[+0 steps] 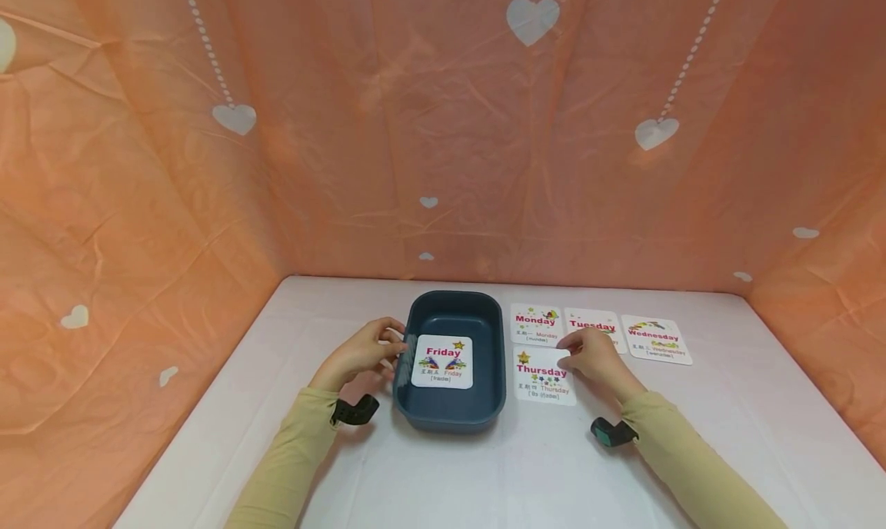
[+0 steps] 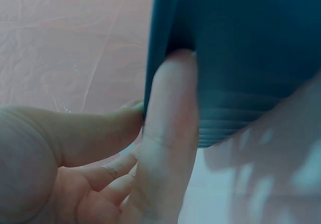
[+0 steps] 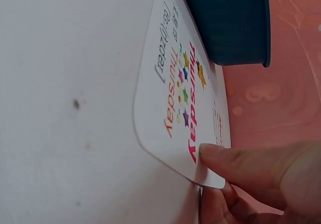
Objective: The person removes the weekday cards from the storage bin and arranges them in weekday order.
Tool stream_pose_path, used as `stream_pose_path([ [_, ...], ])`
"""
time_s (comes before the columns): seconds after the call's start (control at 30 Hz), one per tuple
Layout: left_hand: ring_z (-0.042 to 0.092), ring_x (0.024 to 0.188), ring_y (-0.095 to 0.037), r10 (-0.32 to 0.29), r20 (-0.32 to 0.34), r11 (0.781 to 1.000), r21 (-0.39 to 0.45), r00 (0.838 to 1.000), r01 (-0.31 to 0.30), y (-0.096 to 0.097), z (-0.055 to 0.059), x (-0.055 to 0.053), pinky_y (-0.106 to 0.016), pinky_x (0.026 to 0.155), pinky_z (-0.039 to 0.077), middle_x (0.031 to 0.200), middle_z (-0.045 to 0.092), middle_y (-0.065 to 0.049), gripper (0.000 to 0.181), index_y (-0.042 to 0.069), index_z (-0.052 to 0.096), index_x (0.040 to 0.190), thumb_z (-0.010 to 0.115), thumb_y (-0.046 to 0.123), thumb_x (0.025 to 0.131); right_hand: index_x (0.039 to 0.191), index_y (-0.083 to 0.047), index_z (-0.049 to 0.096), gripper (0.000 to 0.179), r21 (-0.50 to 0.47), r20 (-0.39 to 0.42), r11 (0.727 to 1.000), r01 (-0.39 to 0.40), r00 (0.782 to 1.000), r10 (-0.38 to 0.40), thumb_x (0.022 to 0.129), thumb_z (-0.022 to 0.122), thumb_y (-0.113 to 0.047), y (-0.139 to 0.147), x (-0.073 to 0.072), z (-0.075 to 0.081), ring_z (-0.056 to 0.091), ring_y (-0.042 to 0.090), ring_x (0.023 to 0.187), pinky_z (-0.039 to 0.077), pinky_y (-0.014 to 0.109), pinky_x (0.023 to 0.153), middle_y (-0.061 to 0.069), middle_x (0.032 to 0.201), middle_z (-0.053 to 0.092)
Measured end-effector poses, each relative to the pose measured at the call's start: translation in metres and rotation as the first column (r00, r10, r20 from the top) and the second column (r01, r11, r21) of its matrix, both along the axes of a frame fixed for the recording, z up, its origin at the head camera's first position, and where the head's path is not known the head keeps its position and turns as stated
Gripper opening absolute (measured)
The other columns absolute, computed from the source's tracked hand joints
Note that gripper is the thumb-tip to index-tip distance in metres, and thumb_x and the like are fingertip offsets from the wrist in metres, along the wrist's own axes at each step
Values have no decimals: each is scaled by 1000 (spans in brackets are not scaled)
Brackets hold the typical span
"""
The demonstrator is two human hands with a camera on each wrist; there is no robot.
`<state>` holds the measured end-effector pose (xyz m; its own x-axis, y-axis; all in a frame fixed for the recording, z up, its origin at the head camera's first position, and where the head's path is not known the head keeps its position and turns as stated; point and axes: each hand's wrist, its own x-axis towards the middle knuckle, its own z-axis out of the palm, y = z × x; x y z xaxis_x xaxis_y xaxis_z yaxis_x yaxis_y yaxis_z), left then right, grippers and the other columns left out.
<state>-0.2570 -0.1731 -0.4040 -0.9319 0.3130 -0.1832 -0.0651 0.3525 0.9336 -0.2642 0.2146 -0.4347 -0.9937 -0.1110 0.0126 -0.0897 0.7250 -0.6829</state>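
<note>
Pinching the dark blue bin (image 1: 450,420) at its left rim with the left hand (image 1: 358,354), thumb (image 2: 100,133) on one side and index finger (image 2: 170,116) on the other. Pinching the Thursday card (image 1: 541,379) at its far right corner with the right hand (image 1: 597,362), thumb (image 3: 235,162) pressed on the printed face and fingertips (image 3: 212,206) tucked beneath the edge. Lying between the two hands, just beside the bin's right wall, with most of its face stretching left and nearward from the right hand. Well apart from the left hand, across the whole width of the bin

Inside the bin, toward its left wall, a Friday card (image 1: 442,362), printed face up. Beyond the Thursday card, toward the back edge of the counter (image 1: 554,475), a row running left to right: Monday card (image 1: 536,324), Tuesday card (image 1: 588,318), Wednesday card (image 1: 656,339). Partly hidden behind the right hand, in the case of Tuesday; farthest toward the counter's back right corner, in the case of Wednesday

Reaching in from the counter's near edge in a yellowish left sleeve (image 1: 287,456) and a matching right sleeve (image 1: 692,452), with a dark wristband (image 1: 355,410) below the left hand and another strap (image 1: 612,433) below the right. Behind the back edge, an orange backdrop (image 1: 443,144) printed with white hearts
</note>
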Motion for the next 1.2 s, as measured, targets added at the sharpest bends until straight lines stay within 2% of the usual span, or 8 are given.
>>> stream_pose_path([
  [0.33,57,63,-19,3,1,1000,-4,1000,-3,1,0,0,-35,52,55,89,57,-13,33,-8,43,124,55,1,96,96,4,71,24,0,-4,1000,-4,1000,4,73,78,1,0,0,-1,51,23,79,42,33,69,10,85,60],
  [0.73,58,65,-20,25,17,1000,-9,1000,-25,3,0,0,-37,53,56,90,57,-13,30,-4,46,122,56,2,95,96,5,70,25,37,-12,999,-18,1000,18,73,78,-1,2,-1,0,54,25,82,44,36,73,12,88,62],
  [0.97,59,67,-21,26,15,999,-22,1000,-25,3,0,0,-37,54,56,91,58,-14,31,-4,46,123,56,2,95,97,4,70,25,25,-1,1000,-18,1000,18,73,78,0,1,0,1,54,25,82,46,36,73,12,88,63],
  [1.2,59,67,-21,28,17,1000,-14,999,-27,3,-1,1,-36,54,56,91,58,-15,32,-5,45,124,56,2,95,93,4,71,22,26,-29,999,-32,999,33,72,78,0,2,-1,-2,56,23,81,47,38,74,10,86,64],
])
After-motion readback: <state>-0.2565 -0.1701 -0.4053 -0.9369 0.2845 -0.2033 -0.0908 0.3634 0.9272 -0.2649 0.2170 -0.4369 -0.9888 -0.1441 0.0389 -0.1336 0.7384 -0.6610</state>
